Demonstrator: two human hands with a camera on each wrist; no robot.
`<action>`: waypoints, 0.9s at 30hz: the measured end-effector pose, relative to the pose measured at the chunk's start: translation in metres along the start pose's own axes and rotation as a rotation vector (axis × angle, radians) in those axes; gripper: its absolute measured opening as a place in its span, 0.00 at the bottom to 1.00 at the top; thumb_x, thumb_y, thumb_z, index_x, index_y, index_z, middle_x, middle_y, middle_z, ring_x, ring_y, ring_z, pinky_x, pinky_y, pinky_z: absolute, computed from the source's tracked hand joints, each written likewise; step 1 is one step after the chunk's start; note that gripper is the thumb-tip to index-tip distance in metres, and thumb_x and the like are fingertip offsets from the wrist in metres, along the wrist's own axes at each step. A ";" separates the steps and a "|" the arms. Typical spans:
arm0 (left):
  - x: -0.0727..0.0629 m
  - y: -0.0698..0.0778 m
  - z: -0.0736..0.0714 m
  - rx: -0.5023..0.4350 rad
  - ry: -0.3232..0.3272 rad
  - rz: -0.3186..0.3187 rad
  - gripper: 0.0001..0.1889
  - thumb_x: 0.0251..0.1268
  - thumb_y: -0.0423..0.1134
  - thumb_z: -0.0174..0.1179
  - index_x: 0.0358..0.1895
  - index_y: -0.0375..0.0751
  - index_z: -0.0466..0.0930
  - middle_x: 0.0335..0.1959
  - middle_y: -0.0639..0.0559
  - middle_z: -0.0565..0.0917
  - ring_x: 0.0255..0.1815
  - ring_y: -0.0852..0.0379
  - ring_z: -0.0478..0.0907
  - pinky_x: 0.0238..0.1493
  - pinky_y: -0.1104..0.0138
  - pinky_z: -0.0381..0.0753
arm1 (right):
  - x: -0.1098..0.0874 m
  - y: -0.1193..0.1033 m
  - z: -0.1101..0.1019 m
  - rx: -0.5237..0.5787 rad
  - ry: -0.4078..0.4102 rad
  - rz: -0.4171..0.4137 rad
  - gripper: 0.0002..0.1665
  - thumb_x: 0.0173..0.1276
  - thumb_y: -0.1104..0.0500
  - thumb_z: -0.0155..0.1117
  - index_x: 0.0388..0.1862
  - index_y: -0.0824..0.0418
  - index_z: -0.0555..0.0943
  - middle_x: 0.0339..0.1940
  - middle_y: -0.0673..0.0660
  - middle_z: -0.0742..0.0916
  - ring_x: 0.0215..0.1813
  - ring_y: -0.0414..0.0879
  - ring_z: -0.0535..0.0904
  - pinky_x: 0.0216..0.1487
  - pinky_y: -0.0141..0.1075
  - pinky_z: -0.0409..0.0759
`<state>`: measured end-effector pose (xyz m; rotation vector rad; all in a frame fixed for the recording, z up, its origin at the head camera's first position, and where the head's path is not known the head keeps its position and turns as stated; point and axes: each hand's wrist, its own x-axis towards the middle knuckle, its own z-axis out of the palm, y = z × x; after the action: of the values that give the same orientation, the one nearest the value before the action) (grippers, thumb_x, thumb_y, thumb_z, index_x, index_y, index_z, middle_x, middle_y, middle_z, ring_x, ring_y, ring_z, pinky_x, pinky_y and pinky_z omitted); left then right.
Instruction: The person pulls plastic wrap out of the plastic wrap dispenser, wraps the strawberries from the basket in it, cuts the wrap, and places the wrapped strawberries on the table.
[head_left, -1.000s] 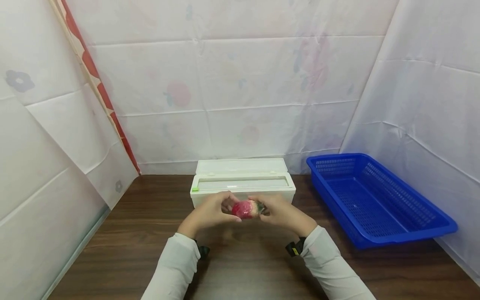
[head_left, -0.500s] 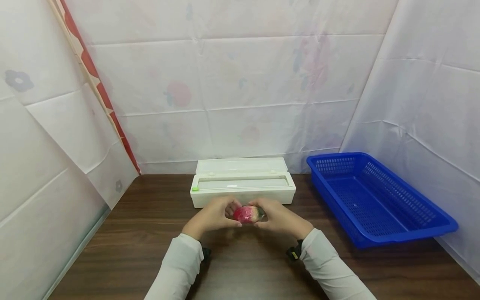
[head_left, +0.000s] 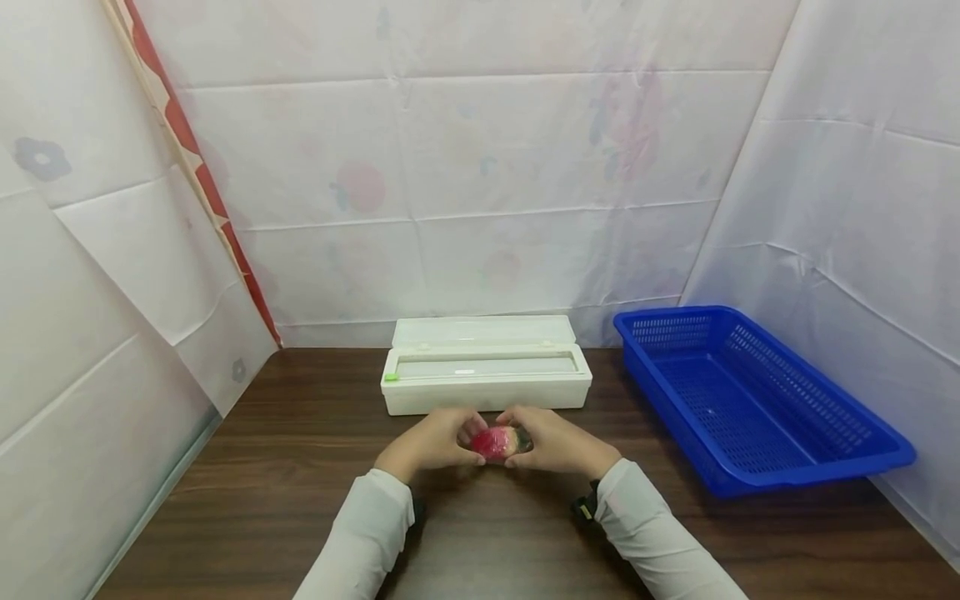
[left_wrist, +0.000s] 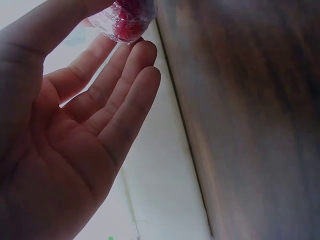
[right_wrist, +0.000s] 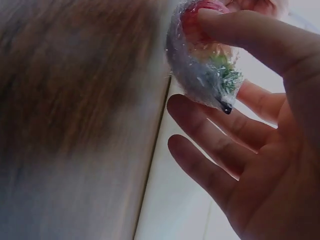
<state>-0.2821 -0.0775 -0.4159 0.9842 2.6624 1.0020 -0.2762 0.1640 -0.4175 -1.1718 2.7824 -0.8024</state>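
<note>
Both hands hold a small rounded, fruit-like thing [head_left: 492,443] wrapped in clear, crinkled plastic film, close over the table. It is red at the left end, cream in the middle and green at the right end. My left hand [head_left: 435,444] grips the red end between thumb and fingers. At the green end, my right hand [head_left: 567,443] has its thumb and fingers around it. In the right wrist view the wrapped fruit-like thing [right_wrist: 207,60] shows a dark tip, with the right thumb pressed on its red part. The left wrist view catches only its red end [left_wrist: 127,22].
Behind the hands stands a white cling film dispenser [head_left: 487,393], its lid up and a green slider [head_left: 391,377] at its left. A blue perforated basket [head_left: 660,400] sits at the right on the dark wooden table [head_left: 285,467]. Printed white cloth [head_left: 480,167] walls the space.
Both hands have come down and towards me with the wrapped thing, away from the front of the dispenser. They keep hold of its two ends.
</note>
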 end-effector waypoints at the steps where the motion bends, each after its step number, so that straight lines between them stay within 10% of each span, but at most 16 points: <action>1: 0.000 0.000 0.001 0.002 -0.006 -0.009 0.18 0.55 0.35 0.76 0.48 0.39 0.81 0.38 0.54 0.83 0.41 0.57 0.81 0.45 0.64 0.82 | 0.000 0.000 0.001 -0.003 -0.007 0.007 0.32 0.61 0.56 0.77 0.61 0.61 0.75 0.57 0.57 0.83 0.58 0.48 0.79 0.58 0.42 0.78; 27: -0.005 0.001 -0.005 -0.001 -0.026 -0.038 0.27 0.58 0.41 0.74 0.58 0.35 0.78 0.48 0.48 0.84 0.48 0.50 0.81 0.52 0.55 0.81 | -0.003 0.003 0.005 0.021 -0.012 0.049 0.40 0.65 0.41 0.72 0.68 0.62 0.72 0.61 0.56 0.80 0.59 0.47 0.77 0.59 0.43 0.77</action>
<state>-0.2794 -0.0832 -0.4116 0.9365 2.6488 0.9763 -0.2745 0.1658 -0.4235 -1.0972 2.7740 -0.8161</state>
